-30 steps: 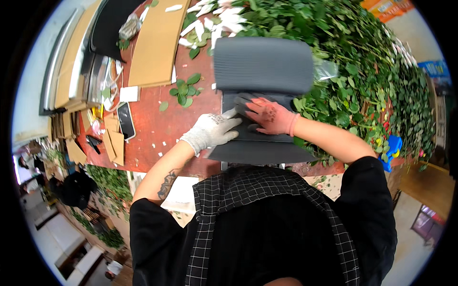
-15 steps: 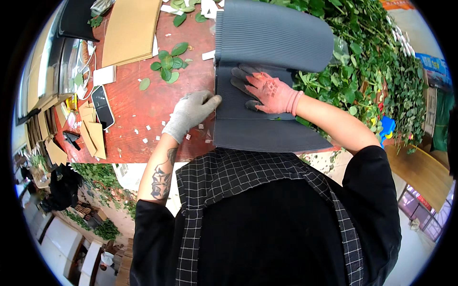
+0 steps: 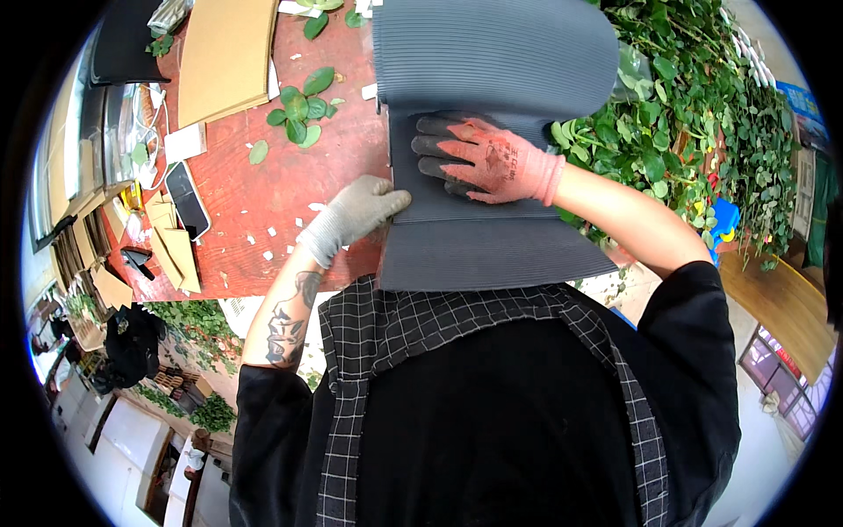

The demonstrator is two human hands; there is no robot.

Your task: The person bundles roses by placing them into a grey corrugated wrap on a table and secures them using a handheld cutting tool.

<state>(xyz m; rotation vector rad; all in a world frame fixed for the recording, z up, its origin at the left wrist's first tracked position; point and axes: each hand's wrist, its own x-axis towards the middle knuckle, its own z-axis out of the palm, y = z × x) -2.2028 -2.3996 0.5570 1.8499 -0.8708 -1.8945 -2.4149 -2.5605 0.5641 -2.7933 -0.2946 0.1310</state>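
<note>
A dark grey ribbed sheet point(image 3: 492, 250) lies over the table, its far part curling up in a rounded fold and its near part reaching my checked apron. My right hand point(image 3: 505, 162), in a red glove with dark grey fingers, rests flat on the sheet's middle, fingers stretched to the left. At the sheet's left edge is my left hand point(image 3: 356, 213) in a pale grey glove. Its thumb and curled fingers close on that edge; the fingertips are partly hidden.
Cut green leaves point(image 3: 299, 110) and white paper scraps lie on the red table point(image 3: 255, 193). Brown cardboard sheets point(image 3: 224, 61), a phone point(image 3: 186, 200) and a black stapler point(image 3: 138, 261) are at the left. Leafy stems point(image 3: 650, 140) pile up along the right.
The sheet's left edge has shifted slightly left and toward me, with my left hand at it. My right hand has slid slightly left, still flat on the sheet.
</note>
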